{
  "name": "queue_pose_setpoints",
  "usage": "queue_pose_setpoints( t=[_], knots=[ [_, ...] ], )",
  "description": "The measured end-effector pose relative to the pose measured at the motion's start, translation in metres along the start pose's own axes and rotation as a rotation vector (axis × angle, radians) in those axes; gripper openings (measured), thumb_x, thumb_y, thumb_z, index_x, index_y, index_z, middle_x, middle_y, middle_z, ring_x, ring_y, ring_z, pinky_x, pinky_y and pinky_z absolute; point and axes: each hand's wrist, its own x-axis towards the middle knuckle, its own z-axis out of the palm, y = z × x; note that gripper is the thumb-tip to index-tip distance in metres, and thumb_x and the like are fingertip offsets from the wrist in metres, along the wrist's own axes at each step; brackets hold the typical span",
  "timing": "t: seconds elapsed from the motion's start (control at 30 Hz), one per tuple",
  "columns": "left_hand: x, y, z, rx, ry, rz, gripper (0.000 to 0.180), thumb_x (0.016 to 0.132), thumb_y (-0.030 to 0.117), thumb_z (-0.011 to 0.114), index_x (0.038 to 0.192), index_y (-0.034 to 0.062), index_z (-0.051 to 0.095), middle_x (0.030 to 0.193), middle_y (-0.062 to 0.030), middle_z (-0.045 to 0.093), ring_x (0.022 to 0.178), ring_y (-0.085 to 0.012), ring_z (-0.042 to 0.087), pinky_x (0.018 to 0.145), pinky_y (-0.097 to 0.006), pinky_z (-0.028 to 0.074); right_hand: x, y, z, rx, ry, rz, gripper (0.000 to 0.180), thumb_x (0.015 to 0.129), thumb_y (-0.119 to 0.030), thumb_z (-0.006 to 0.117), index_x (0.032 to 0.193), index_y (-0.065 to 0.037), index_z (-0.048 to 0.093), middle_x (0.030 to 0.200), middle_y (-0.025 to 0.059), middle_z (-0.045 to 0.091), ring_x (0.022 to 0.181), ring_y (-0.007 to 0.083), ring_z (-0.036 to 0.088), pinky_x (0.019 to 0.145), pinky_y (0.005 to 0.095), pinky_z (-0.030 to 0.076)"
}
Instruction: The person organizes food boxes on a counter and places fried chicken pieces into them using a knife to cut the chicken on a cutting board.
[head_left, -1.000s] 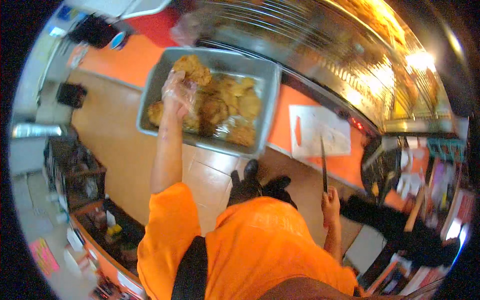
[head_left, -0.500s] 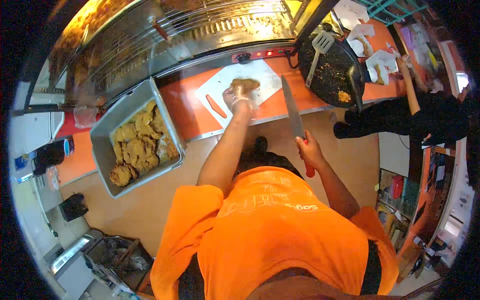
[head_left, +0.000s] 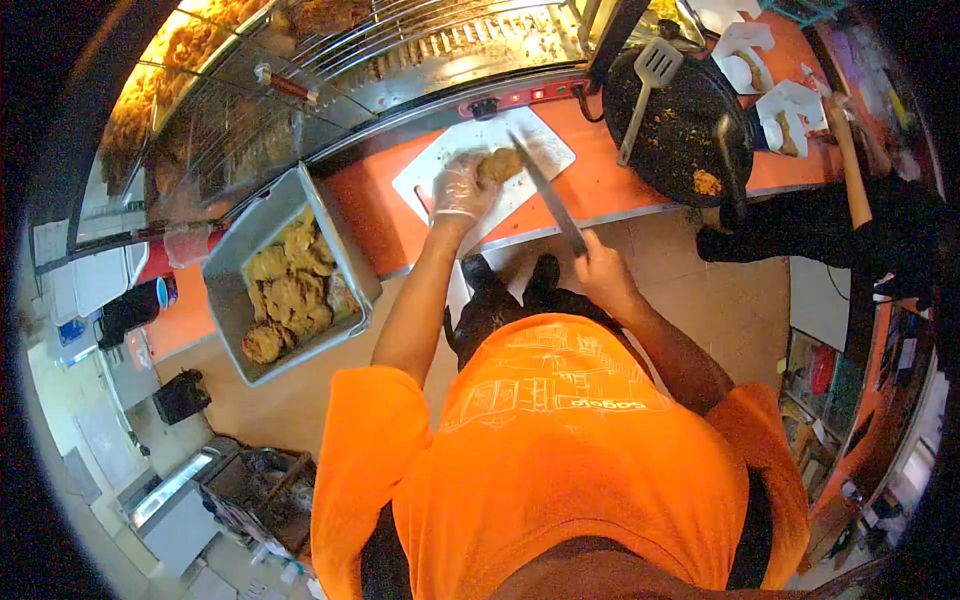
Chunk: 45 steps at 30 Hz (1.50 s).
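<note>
My left hand [head_left: 463, 190], in a clear plastic glove, holds a brown fried cutlet [head_left: 501, 165] against the white cutting board [head_left: 552, 152]. Its fingertips are partly hidden by the glove and the cutlet. In my right hand [head_left: 608, 272] is a long knife [head_left: 553, 200], gripped by its handle. The blade slants up and left across the board, with its edge close beside the right side of the cutlet; whether it touches I cannot tell.
A grey tub [head_left: 223, 290] of fried cutlets [head_left: 290, 285] stands left of the board. On the right are a black pan [head_left: 685, 130] with a slotted spatula [head_left: 656, 70], then white papers [head_left: 790, 112] holding food and another person's forearm [head_left: 850, 170]. Behind is a lit food warmer [head_left: 450, 60].
My right hand has brought the knife left and up over the board, beside the cutlet. The cutlet has been turned, and my left hand now holds it from its left side.
</note>
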Motion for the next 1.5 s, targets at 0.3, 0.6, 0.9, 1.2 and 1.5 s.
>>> queue_pose_setpoints(
  t=[0.3,0.6,0.9,1.2,1.5],
  knots=[
    [-0.015,0.035,0.005,-0.069,0.644,0.285,0.031,0.076,0.017,0.067,0.103,0.0036,0.062,0.103,-0.0190,0.063,0.100,-0.0376,0.060,0.092,-0.050,0.045,0.043,-0.004,0.021,-0.196,-0.090,-0.056,0.021,0.093,-0.016,0.043,0.107,-0.002,0.051,0.079,0.0294,0.064,0.075,0.0493,0.063,0.069,0.0597,0.049],
    [0.005,0.039,0.070,0.140,-0.509,0.474,0.023,0.091,0.026,0.053,0.084,0.0066,0.065,0.091,-0.0161,0.065,0.087,-0.0360,0.062,0.078,-0.049,0.048,0.043,-0.003,0.046,-0.330,-0.201,0.071,0.020,0.093,-0.012,0.041,0.104,0.003,0.049,0.083,0.0309,0.063,0.078,0.0470,0.063,0.064,0.0557,0.049],
    [0.016,0.060,0.056,0.250,-0.502,0.510,0.037,0.095,0.031,0.042,0.078,0.0063,0.064,0.081,-0.0160,0.067,0.080,-0.0374,0.064,0.075,-0.050,0.050,0.052,-0.007,0.032,-0.316,-0.223,0.077,0.027,0.094,-0.017,0.036,0.104,0.001,0.054,0.090,0.0312,0.065,0.087,0.0482,0.064,0.080,0.0586,0.049],
    [0.023,0.082,0.035,0.130,-0.243,0.627,0.027,0.090,0.027,0.050,0.074,0.0089,0.062,0.072,-0.0146,0.062,0.069,-0.0351,0.061,0.065,-0.049,0.048,0.035,-0.043,-0.016,-0.395,-0.091,-0.122,0.017,0.088,-0.005,0.045,0.102,0.004,0.048,0.076,0.0299,0.062,0.072,0.0468,0.063,0.063,0.0549,0.051],
    [0.026,0.050,0.075,0.067,-0.253,0.434,0.037,0.091,0.035,0.046,0.077,0.0081,0.067,0.082,-0.0174,0.068,0.077,-0.0372,0.065,0.071,-0.050,0.052,0.072,-0.015,-0.002,-0.438,-0.183,-0.146,0.018,0.089,-0.007,0.045,0.101,0.006,0.050,0.074,0.0304,0.061,0.072,0.0460,0.063,0.063,0.0542,0.050]
  ],
)
